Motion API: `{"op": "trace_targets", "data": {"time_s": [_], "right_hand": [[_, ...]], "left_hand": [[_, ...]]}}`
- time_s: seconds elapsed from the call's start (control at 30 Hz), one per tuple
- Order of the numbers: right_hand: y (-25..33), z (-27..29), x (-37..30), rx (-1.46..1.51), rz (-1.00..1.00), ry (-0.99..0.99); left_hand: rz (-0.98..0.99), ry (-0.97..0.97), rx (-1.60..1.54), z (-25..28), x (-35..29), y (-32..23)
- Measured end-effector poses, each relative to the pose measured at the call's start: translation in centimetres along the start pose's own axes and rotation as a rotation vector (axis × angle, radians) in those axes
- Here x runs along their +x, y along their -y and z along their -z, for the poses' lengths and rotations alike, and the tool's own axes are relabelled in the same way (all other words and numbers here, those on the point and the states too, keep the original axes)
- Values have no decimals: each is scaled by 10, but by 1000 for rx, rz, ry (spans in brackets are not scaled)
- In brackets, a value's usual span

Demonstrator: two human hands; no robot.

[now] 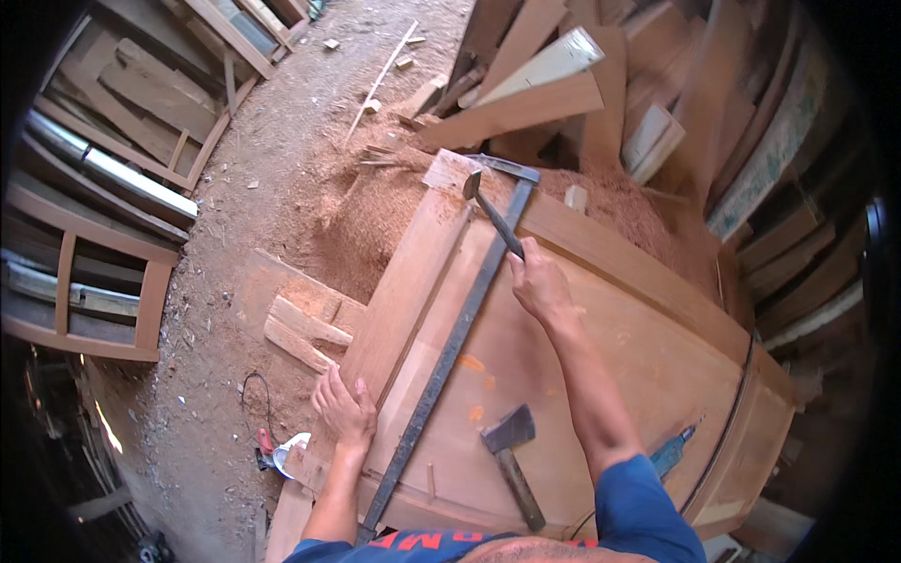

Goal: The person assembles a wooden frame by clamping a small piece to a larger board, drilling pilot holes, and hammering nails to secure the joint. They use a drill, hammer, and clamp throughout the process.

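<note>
My right hand (pixel 542 279) grips a hammer (pixel 496 217) by its dark handle, its head just above the far end of the wooden panel. My left hand (pixel 344 405) lies with fingers apart on the near left edge of a long wooden rail (pixel 405 298) at the panel's side. A long dark metal bar clamp (pixel 454 361) runs lengthwise over the panel (pixel 554 394), beside the rail. A hatchet (pixel 512 460) with a worn wooden handle rests on the panel between my arms. A small wooden peg (pixel 431 480) is near the clamp bar.
A teal power tool (pixel 672 453) sits on the panel at right, near a dark cord (pixel 733 413). Boards (pixel 526 103) are heaped beyond the panel amid sawdust (pixel 375 220). Wooden frames (pixel 84 281) stand at left. Wood offcuts (pixel 305 328) and a red-and-white tool (pixel 282 454) flank the panel.
</note>
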State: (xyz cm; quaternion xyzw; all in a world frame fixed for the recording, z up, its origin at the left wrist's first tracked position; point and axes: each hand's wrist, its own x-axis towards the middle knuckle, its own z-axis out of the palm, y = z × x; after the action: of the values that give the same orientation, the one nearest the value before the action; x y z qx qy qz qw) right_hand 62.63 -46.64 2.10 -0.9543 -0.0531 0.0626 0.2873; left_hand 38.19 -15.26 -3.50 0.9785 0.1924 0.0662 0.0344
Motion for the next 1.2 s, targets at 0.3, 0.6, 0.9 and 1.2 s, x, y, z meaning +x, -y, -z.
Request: {"op": "trace_targets", "data": {"time_s": [0.3, 0.6, 0.9, 1.2], "right_hand": [[3, 11, -2, 79, 373, -573], [76, 54, -10, 515, 277, -598], [22, 6, 1, 85, 87, -218], [-24, -36, 5, -68, -107, -120]], "left_hand": [[93, 78, -208, -3, -3, 0], [127, 61, -169, -2, -10, 6], [98, 5, -210, -9, -9, 9], [116, 63, -225, 0, -2, 3]]}}
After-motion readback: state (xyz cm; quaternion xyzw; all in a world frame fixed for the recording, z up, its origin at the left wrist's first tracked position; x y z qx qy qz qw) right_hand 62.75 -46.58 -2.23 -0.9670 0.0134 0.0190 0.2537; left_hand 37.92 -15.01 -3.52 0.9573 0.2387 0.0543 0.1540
